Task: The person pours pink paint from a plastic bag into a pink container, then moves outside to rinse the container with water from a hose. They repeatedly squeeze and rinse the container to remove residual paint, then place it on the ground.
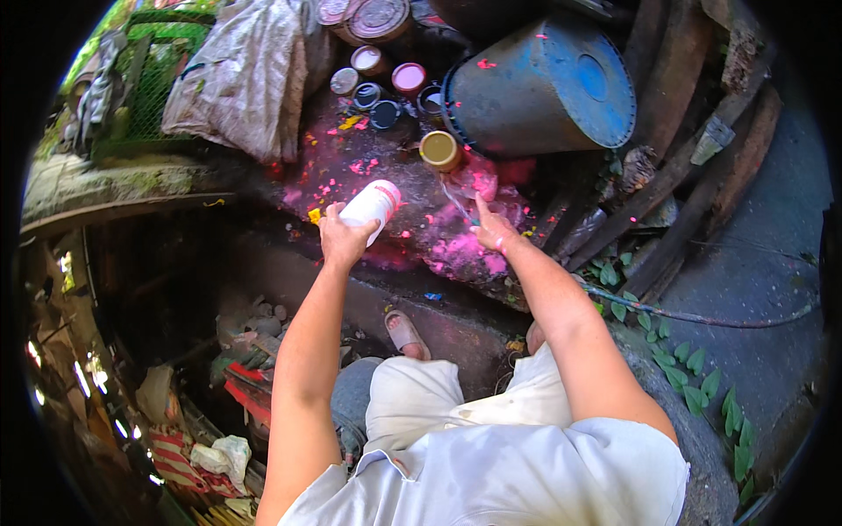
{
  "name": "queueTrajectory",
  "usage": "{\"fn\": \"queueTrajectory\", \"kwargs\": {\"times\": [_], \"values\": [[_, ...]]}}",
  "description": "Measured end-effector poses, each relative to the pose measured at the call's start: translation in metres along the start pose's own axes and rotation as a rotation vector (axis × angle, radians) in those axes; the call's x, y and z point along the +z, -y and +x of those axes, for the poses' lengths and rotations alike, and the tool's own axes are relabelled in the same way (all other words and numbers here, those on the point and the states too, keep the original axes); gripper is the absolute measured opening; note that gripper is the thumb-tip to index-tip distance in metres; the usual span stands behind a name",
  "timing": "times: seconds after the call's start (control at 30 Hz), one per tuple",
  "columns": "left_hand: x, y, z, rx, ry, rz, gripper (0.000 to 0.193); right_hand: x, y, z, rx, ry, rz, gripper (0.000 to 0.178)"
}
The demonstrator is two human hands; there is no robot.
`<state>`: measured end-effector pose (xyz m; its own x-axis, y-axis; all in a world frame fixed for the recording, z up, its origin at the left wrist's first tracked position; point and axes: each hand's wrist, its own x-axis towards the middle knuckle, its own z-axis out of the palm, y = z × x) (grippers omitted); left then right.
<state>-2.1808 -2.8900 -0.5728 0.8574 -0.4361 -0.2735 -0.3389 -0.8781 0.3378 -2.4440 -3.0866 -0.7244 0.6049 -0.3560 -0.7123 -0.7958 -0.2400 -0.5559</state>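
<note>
My left hand (344, 235) is closed round the lower part of a white cylindrical container (372, 210) with reddish print, tilted up to the right. A thin pale stick-like tool (458, 203) runs into the fingers of my right hand (493, 230), which has its index finger stretched forward. Its exact kind is too blurred to tell. Pink stains mark that wrist. Just beyond the fingertip lies a pink-smeared clear plastic bag (479, 178). Bright pink powder or paint (465, 254) covers the dark surface under the hand. A jar with an olive-yellow lid (439, 151) stands near the bag.
Several small paint cans and jars (409, 79) stand at the back. A large grey-blue bucket (544, 88) lies tipped at the right, beside stacked wood (702, 167). A pale sack (246, 79) is at the back left. A hose (719, 322) crosses the right side.
</note>
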Motion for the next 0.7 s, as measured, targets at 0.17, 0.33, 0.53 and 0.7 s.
{"fn": "queueTrajectory", "kwargs": {"times": [0.17, 0.33, 0.53, 0.7], "values": [[-0.078, 0.049, -0.042, 0.176, -0.065, 0.186, 0.083, 0.019, -0.046, 0.060, -0.027, 0.003, 0.114, 0.114], [-0.146, 0.136, -0.105, 0.096, -0.124, 0.352, 0.078, -0.001, -0.032, 0.067, 0.038, 0.074, -0.073, 0.095], [-0.204, 0.214, -0.170, -0.086, -0.202, 0.431, 0.083, -0.008, -0.047, 0.081, 0.090, -0.108, -0.225, 0.056], [-0.231, 0.275, -0.210, -0.127, -0.260, 0.438, 0.082, 0.001, -0.047, 0.071, -0.112, -0.165, -0.385, 0.040]]}}
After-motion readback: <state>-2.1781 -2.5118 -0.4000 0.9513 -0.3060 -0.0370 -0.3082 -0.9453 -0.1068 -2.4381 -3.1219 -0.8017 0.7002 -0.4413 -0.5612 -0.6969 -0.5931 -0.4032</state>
